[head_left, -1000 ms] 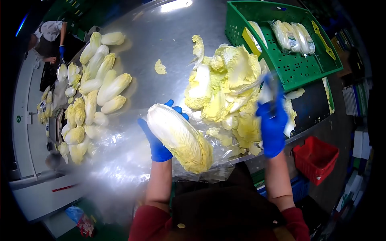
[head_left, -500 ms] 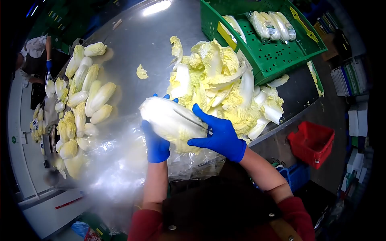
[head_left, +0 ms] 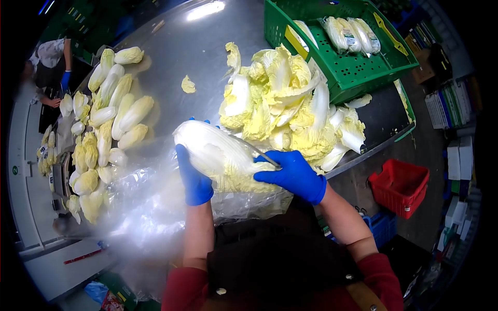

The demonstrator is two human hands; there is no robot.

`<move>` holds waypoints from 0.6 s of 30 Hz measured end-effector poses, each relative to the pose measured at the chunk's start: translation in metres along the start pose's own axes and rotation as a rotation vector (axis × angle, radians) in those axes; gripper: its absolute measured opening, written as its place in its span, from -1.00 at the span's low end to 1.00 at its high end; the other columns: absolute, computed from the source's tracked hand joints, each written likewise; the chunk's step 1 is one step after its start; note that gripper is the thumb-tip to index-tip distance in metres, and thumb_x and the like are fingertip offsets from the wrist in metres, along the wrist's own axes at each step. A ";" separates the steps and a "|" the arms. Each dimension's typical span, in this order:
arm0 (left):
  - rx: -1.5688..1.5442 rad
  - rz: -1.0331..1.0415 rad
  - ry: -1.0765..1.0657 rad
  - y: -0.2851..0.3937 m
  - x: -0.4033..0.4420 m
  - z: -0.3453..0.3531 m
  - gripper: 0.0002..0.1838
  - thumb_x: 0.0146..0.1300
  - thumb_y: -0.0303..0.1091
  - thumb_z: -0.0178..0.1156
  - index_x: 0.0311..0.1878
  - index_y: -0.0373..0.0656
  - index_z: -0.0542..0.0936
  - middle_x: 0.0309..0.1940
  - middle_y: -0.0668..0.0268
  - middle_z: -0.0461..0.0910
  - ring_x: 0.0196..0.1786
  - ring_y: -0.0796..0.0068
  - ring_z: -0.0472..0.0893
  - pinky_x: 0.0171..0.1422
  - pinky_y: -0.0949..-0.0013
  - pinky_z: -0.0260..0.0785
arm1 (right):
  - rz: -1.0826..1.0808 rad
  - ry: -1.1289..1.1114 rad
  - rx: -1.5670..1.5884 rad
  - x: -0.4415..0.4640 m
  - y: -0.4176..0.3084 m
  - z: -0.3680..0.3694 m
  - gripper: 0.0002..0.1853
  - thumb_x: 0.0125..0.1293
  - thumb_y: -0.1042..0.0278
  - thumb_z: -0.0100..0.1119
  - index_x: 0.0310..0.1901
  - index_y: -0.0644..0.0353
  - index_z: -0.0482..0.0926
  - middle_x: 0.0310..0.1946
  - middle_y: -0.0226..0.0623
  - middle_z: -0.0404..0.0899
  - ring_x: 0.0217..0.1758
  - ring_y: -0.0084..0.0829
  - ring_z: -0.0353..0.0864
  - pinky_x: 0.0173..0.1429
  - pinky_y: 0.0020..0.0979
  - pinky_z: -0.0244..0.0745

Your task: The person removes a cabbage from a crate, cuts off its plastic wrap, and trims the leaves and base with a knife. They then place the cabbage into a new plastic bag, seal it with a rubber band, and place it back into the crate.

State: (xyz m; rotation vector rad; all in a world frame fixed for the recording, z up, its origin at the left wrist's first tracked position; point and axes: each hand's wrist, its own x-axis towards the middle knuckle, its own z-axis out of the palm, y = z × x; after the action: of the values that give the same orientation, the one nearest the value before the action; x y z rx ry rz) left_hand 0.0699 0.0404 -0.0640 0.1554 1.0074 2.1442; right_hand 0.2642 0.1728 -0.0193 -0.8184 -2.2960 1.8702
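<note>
Head view: Left hand (head_left: 195, 179), blue glove, center of frame, fingers curled round a pale cabbage (head_left: 218, 153); thumb side near, fingertips peeking past the far edge. Cabbage lies tilted, white base to upper left, yellow leafy end to lower right. Right hand (head_left: 294, 177), also blue glove, just right of center, fingers closed on a thin knife (head_left: 267, 158); blade lies along the cabbage's upper right side, thumb at the leafy end. Whether the edge is cutting in, can't tell.

Beyond the hands, center to right: heap of loose leaves (head_left: 275, 98) on the metal table (head_left: 174, 65). Single leaf scrap (head_left: 188, 84) upper center, apart from heap. Clear plastic film (head_left: 155, 189) under and left of the cabbage. Left of frame: cluster of whole cabbages (head_left: 124, 96). Upper right: green crate (head_left: 340, 85), wrapped cabbages (head_left: 350, 35) inside. Right, lower down: red basket (head_left: 414, 201), blue crate (head_left: 381, 228) beside it, partly hidden. Upper left: another person (head_left: 52, 54), one blue-gloved hand (head_left: 65, 81) near some cabbages.
</note>
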 end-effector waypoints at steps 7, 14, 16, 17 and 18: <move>-0.044 -0.209 -0.132 0.013 -0.022 -0.012 -0.17 0.32 0.25 0.00 0.43 -0.23 0.22 0.23 0.06 0.44 0.24 0.07 0.47 0.30 0.03 0.35 | -0.043 0.185 0.125 0.013 -0.023 -0.061 -0.61 0.12 0.26 0.46 -0.09 0.35 0.66 -0.36 -0.46 0.63 -0.27 -0.63 0.54 -0.15 -0.49 0.47; -0.366 -0.236 -0.173 0.016 -0.024 0.006 -0.04 0.28 0.42 -0.10 0.46 -0.22 0.14 0.20 0.01 0.46 0.22 -0.02 0.48 0.24 -0.08 0.40 | -0.277 0.702 -0.830 0.070 0.006 -0.094 -0.51 0.16 0.29 0.41 0.14 0.14 0.56 -0.04 -0.28 0.66 -0.34 -0.59 0.57 -0.17 -0.49 0.51; -0.192 -0.179 -0.095 0.012 -0.016 0.009 -0.16 0.34 0.31 -0.07 0.43 -0.21 0.20 0.23 0.03 0.44 0.26 0.03 0.46 0.32 -0.01 0.34 | -0.480 0.825 -0.718 0.061 -0.004 -0.059 -0.42 0.19 0.22 0.39 0.26 0.08 0.48 0.14 -0.22 0.59 -0.33 -0.47 0.63 -0.14 -0.44 0.53; -0.095 -0.159 -0.025 0.008 -0.014 0.011 -0.18 0.35 0.29 -0.07 0.42 -0.21 0.22 0.26 0.02 0.42 0.28 0.04 0.44 0.36 -0.01 0.30 | -0.315 0.622 -0.499 0.050 -0.020 -0.041 -0.35 0.20 0.16 0.38 0.32 0.05 0.41 0.20 -0.17 0.53 -0.20 -0.35 0.66 -0.06 -0.39 0.54; 0.005 -0.144 0.045 0.004 -0.013 0.013 -0.20 0.37 0.27 -0.07 0.41 -0.20 0.24 0.29 0.02 0.40 0.30 0.05 0.42 0.40 0.00 0.26 | -0.147 0.419 -0.276 0.037 -0.038 -0.023 -0.29 0.21 0.11 0.36 0.37 0.02 0.34 0.26 -0.12 0.46 -0.07 -0.24 0.68 0.01 -0.33 0.55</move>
State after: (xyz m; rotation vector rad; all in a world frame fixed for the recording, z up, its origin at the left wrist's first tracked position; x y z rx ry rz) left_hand 0.0820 0.0379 -0.0494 0.0361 1.0184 2.0221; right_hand 0.2276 0.2049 0.0122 -0.9349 -2.2877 1.1995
